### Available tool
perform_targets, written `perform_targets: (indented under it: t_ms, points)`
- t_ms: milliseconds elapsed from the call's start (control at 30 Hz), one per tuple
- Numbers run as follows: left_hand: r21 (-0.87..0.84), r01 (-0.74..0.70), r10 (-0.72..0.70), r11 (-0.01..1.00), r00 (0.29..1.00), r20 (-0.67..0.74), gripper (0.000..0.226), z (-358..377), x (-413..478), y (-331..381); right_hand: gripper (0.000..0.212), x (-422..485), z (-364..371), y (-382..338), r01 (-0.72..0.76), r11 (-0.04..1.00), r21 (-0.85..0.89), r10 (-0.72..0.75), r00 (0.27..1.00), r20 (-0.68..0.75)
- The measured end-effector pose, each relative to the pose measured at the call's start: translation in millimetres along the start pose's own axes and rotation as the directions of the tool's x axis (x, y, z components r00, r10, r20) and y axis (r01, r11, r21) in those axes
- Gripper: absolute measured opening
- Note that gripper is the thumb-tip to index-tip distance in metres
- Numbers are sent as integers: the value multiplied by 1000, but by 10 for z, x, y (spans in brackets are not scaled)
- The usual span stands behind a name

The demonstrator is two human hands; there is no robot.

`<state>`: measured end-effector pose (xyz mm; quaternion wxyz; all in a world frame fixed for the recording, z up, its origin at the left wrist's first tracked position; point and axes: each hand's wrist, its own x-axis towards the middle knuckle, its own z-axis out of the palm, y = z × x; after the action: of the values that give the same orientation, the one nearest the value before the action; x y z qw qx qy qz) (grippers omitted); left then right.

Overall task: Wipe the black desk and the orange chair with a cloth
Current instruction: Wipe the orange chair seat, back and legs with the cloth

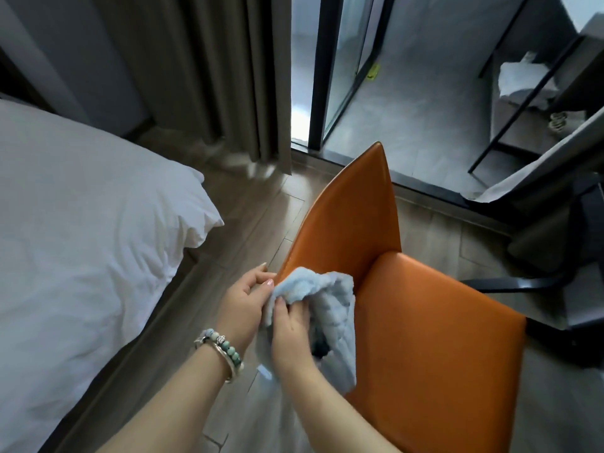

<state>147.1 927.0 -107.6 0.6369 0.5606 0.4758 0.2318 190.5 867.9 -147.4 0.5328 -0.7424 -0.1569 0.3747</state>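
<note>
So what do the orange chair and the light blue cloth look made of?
The orange chair looks upholstered in smooth leather or faux leather: a soft sheen, faint creasing and a stitched seat edge; which one, the view can't settle. The light blue cloth gripped in the right hand looks like soft terry or microfibre, with ribbed, fluffy pile.

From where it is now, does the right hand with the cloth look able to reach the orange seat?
Probably yes. The right hand grips the light blue terry cloth right beside the orange leather chair, and nothing lies on its seat between them.
</note>
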Motion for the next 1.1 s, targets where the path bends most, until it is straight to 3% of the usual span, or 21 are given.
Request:
perform_targets:
  t_ms: [100,233,333,400,500,633,867,1100]
  points:
    - [53,-16,17,998,1000,-12,30,53,134,94,85,-8,-16,-49,109,993,-55,-109,994,0]
    - [17,10,-10,1000,1000,-6,32,251,391,278,72,463,-167,-386,196,957,-215,-190,981,46]
    - [45,6,-6,999,1000,-11,25,402,718,398,59,856,-287,-618,203,852,-483,-153,978,142]
    - [37,27,-24,999,998,-62,27,524,933,465,60,1059,-339,-719,194,799,-569,-125,980,158]
    - [-43,78,-83,996,988,-134,27,693,1200,560,61,1290,-443,-821,199,773,-602,-123,978,167]
    - [-30,129,-131,991,988,-80,22,850,1408,687,70,1686,-702,-933,196,746,-637,-144,981,133]
    - [217,165,-176,962,984,34,24,902,1562,703,62,2835,-1218,-1385,-14,849,-528,-137,959,-246]
    - [472,82,-82,878,996,-20,24,1021,1672,701,64,2179,-777,-1090,63,883,-466,-134,984,-120]
